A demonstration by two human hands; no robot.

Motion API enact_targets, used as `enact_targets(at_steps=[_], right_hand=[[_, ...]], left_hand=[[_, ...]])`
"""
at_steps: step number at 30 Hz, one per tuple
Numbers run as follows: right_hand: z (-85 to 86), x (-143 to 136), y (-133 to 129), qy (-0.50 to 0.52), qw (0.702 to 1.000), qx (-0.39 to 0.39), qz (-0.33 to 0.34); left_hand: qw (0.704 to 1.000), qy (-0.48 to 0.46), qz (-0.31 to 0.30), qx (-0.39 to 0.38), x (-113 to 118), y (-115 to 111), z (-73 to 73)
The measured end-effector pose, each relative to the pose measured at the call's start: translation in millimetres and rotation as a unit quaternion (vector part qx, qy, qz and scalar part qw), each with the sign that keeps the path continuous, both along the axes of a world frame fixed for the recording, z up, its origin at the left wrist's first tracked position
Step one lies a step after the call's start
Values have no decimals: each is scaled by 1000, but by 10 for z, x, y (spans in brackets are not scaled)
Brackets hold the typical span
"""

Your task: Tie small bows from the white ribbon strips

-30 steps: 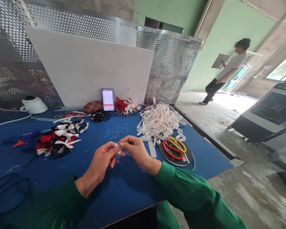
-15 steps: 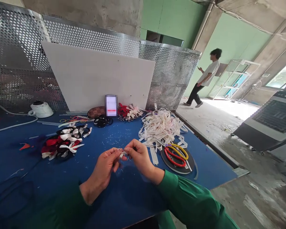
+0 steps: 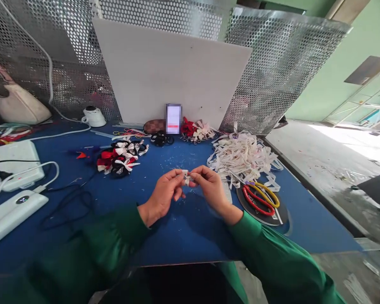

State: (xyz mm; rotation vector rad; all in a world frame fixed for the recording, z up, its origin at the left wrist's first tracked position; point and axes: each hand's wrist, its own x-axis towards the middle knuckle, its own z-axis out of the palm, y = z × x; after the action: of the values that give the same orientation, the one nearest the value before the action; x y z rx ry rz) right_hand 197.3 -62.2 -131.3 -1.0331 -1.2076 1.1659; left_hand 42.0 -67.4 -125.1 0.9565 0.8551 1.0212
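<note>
Both hands meet above the middle of the blue table (image 3: pixel 164 245). My left hand (image 3: pixel 164 192) pinches one side of a small white printed ribbon (image 3: pixel 186 178). On its other side, the thumb and finger of my right hand (image 3: pixel 210 188) are closed on the same ribbon. A heap of white printed ribbons (image 3: pixel 242 156) lies beyond my right hand. Scissors with red and yellow handles (image 3: pixel 261 198) rest on a black round reel (image 3: pixel 281 215). Red, white and black bows (image 3: pixel 120 158) are piled to the left.
A lit phone (image 3: pixel 173 119) stands against a white board (image 3: pixel 174 71), beside more bows (image 3: pixel 198 130). At the left are a white power bank (image 3: pixel 15 215), a white adapter (image 3: pixel 19 162), cables, a thread cone (image 3: pixel 94 116) and a bag (image 3: pixel 22 101).
The view has swung left and down, bringing the bag and power bank into sight. The walking person is no longer visible. The ribbon between my fingers now shows more openly.
</note>
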Motion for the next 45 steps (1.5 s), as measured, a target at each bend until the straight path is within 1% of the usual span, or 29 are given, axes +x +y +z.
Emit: enact_targets(at_steps=[5, 10, 13, 17, 22, 26, 30, 35, 41, 45], right_hand=[[21, 2, -12, -13, 1000, -3, 6], [24, -5, -22, 6, 1000, -7, -11], [18, -20, -32, 23, 999, -25, -7], [4, -6, -15, 27, 999, -39, 16], [20, 49, 19, 52, 996, -46, 48], [37, 24, 1, 81, 991, -64, 82], [27, -26, -41, 68, 996, -43, 44], [28, -42, -76, 44, 999, -23, 10], [30, -11, -49, 66, 998, -22, 5], [64, 28, -42, 34, 999, 8, 8]], left_hand=[[1000, 22, -16, 6, -6, 5, -7], [999, 21, -39, 11, -3, 17, 0], [998, 41, -38, 31, 3, 12, 21], [996, 74, -20, 42, 4, 9, 36], [999, 37, -5, 16, -3, 23, 24], [1000, 17, -1, 14, -3, 28, 7], [999, 25, -11, 15, 7, 18, -1], [999, 28, -20, 15, 18, -14, 45], [1000, 8, -15, 15, 21, -40, 66], [999, -3, -21, 26, 13, -23, 38]])
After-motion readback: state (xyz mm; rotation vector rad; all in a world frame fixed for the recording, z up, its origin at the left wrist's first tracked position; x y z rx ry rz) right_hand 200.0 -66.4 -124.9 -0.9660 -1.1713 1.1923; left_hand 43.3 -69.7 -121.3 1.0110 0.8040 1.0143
